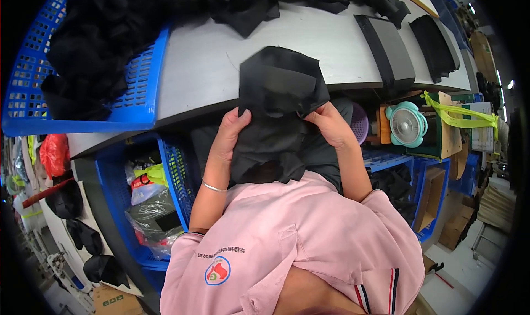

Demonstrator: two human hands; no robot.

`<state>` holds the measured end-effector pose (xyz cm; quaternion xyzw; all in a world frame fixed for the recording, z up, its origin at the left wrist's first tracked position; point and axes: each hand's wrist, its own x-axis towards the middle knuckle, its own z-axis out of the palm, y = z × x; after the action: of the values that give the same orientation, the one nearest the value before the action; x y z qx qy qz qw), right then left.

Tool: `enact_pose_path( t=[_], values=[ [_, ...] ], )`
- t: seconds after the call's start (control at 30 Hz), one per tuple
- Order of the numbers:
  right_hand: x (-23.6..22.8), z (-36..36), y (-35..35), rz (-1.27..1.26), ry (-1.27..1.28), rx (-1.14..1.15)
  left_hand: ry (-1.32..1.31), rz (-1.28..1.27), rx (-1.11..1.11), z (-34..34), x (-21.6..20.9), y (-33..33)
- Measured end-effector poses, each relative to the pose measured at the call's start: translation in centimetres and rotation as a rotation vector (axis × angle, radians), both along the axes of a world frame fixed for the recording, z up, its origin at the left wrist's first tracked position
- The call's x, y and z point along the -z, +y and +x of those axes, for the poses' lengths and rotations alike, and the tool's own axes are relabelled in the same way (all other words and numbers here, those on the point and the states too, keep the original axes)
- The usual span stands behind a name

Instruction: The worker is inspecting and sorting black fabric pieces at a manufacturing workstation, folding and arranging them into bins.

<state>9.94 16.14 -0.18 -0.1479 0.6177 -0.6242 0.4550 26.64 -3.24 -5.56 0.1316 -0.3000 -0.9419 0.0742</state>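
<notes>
A piece of black fabric (281,88) hangs between my two hands, its upper part lying over the table's front edge and its lower part over my lap. My left hand (234,126) pinches its left side, thumb on top. On the right side, my right hand (331,124) grips the fabric between thumb and fingers. Some of the fingers of both hands are hidden by the cloth. A fold stands up across its middle.
A blue basket (144,116) heaped with black cloth stands on the table (199,66) at left. Stacks of black pieces (386,53) lie at right. Below are a blue crate (176,188) of bagged items and a turquoise fan (407,125). More black cloth (243,8) lies along the back.
</notes>
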Motion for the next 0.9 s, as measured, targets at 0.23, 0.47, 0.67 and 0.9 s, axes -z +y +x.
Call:
enact_pose_path(
  t=[0.23, 0.47, 0.67, 0.9],
  values=[
    [0.4, 1.5, -1.5, -0.121, 0.106, 0.146, -0.082, 0.035, -0.109, -0.6, 0.1, 1.7],
    [1.9, 1.1, 0.0, 0.334, 1.029, 0.12, -0.21, -0.307, -0.093, -2.2, 0.2, 2.6],
    [-1.8, -2.3, 3.7, -0.087, -0.151, 0.014, -0.183, -0.139, -0.121, -1.8, 1.3, 0.7],
    [2.3, -1.2, 3.6, -0.127, -0.252, -0.134, -0.17, -0.007, -0.081, -1.9, 1.0, 1.7]
  ],
)
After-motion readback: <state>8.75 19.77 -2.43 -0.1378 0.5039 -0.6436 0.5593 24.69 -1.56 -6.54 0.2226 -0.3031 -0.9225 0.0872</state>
